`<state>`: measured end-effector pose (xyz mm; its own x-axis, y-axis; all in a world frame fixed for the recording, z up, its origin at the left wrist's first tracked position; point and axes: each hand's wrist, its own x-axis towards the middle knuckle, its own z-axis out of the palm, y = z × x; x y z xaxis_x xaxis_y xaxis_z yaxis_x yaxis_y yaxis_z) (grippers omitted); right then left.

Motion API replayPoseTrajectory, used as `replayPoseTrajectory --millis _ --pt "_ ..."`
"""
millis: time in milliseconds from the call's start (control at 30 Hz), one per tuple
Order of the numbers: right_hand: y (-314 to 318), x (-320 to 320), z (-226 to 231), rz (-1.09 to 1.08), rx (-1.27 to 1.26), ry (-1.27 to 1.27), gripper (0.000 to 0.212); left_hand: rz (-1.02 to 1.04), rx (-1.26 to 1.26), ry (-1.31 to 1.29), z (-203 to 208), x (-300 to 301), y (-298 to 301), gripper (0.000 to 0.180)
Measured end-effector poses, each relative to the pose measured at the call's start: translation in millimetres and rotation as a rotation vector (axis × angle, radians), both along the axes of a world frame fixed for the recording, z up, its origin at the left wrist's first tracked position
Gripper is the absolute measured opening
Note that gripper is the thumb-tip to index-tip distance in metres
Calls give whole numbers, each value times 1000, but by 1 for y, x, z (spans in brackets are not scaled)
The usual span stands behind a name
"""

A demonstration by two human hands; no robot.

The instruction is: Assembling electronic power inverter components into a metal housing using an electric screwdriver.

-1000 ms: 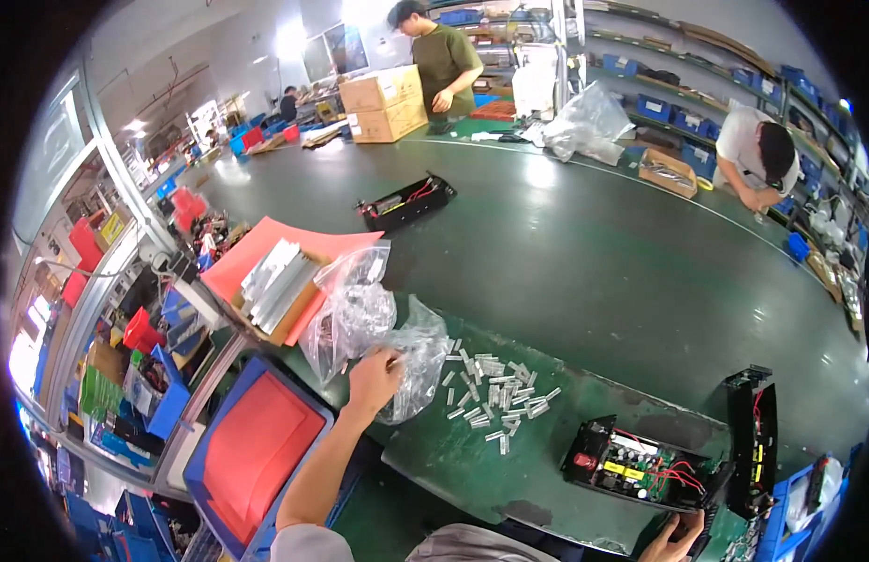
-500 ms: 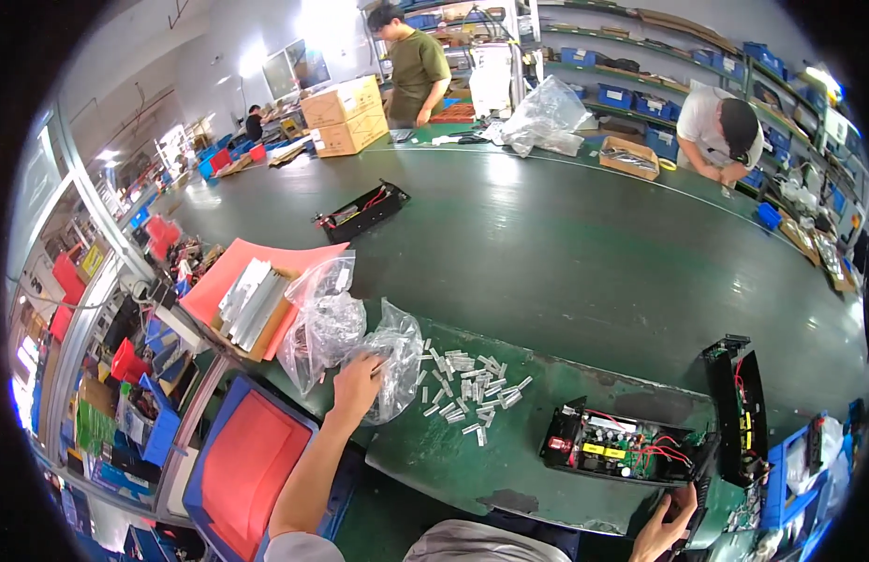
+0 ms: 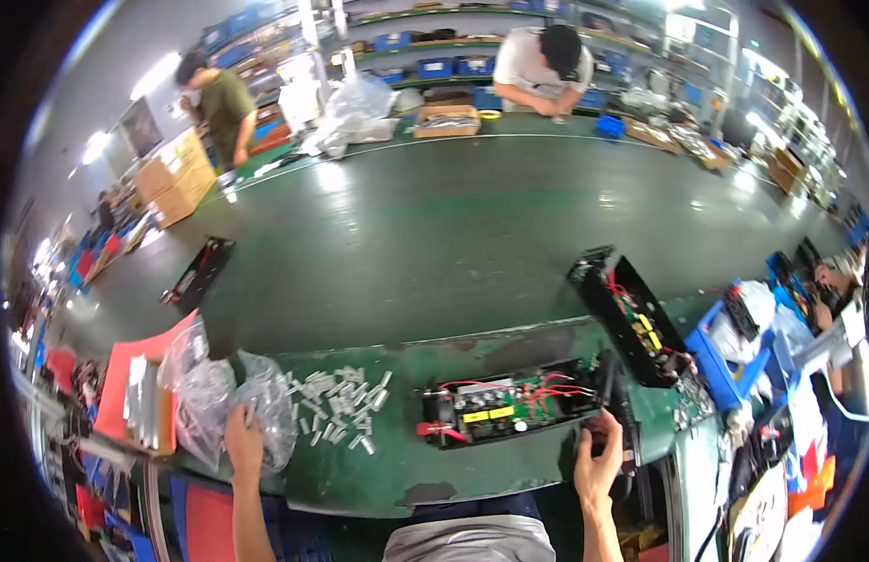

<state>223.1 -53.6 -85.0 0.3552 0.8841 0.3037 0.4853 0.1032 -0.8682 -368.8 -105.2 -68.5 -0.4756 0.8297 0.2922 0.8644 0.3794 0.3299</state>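
Note:
My left hand (image 3: 244, 440) is at the edge of a clear plastic bag (image 3: 271, 421), fingers drawn together; what they pinch is too blurred to name. Small clear tubular pieces (image 3: 336, 403) lie loose just right of the bag. Farther right sits an open black electronics case (image 3: 509, 412) with a green circuit board, red wires and yellow-wrapped parts. At its right end my right hand (image 3: 598, 459) grips a black panel (image 3: 607, 379) between thumb and fingers. Another open black case (image 3: 636, 323) stands tilted behind it.
A box with a pink sheet and metal strips (image 3: 146, 403) stands at the left. One more black case (image 3: 198, 273) lies on the long dark bench (image 3: 406, 244). Blue bins (image 3: 725, 347) are at the right. Two people work across the bench.
The view has swung right, so the bench things sit farther left. My left hand stays at the bag. My right hand is still at the case's right end, now higher on the black panel.

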Motion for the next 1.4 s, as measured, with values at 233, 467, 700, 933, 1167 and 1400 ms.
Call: replayPoseTrajectory --millis 233,467,700,933,1167,1400 --pt "-15 12 6 -76 102 32 44 28 237 -8 32 39 0 24" --pt "-40 -28 40 110 266 -11 26 -120 184 -505 104 199 -8 17" --pt "-39 -83 83 576 187 83 40 -526 113 -1275 87 331 6 16" --pt "-38 -75 80 532 186 61 34 -494 42 -1444 71 351 11 19" --pt "-35 -77 78 488 122 14 31 -523 39 -1313 64 355 11 16" --pt "-27 -77 79 470 68 -146 32 -587 9 -1188 74 355 14 18"
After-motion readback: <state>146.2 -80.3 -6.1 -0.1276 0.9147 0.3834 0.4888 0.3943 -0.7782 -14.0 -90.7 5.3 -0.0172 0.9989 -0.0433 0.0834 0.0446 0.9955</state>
